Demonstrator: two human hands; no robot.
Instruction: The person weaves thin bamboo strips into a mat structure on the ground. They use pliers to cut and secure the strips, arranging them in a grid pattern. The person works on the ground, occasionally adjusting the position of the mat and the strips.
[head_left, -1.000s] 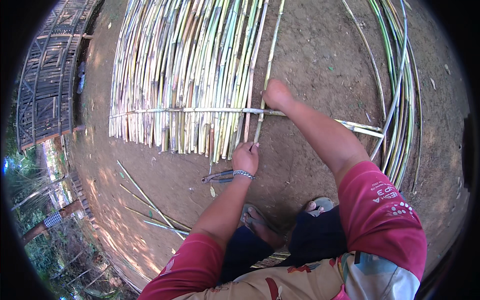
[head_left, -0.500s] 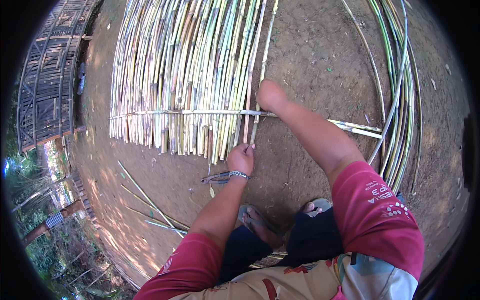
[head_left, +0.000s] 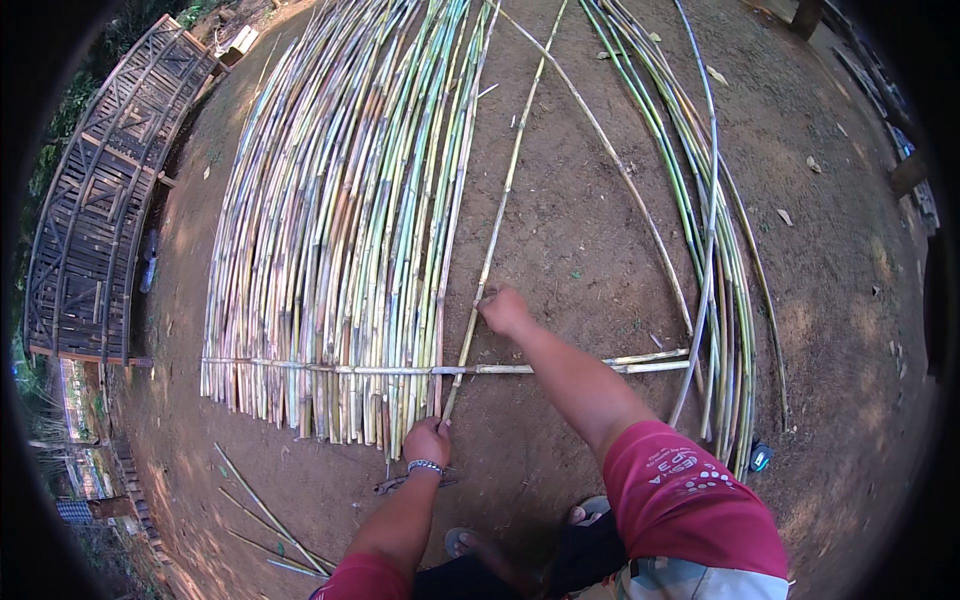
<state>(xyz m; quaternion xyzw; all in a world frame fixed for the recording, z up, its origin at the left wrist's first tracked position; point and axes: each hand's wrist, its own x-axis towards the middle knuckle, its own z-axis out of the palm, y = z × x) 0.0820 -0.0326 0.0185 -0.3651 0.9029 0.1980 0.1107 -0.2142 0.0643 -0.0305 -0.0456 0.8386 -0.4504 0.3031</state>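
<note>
A row of long, thin canes, green, yellow and purplish, lies side by side on the ground. A crosspiece cane runs across them near their lower ends and sticks out to the right. One cane lies apart at the row's right edge, slanting away from it toward the top. My right hand is closed around this cane just above the crosspiece. My left hand, with a chain bracelet on the wrist, pinches its lower end. Dark pliers lie partly hidden under my left wrist.
A curved bundle of canes lies to the right, and a single loose cane slants toward it. Several short cane pieces are at the lower left. A slatted bamboo structure stands at the far left.
The view has tilted up, showing more of the canes' far ends. The held cane's far part stands farther right of the row. Both hands remain on it.
</note>
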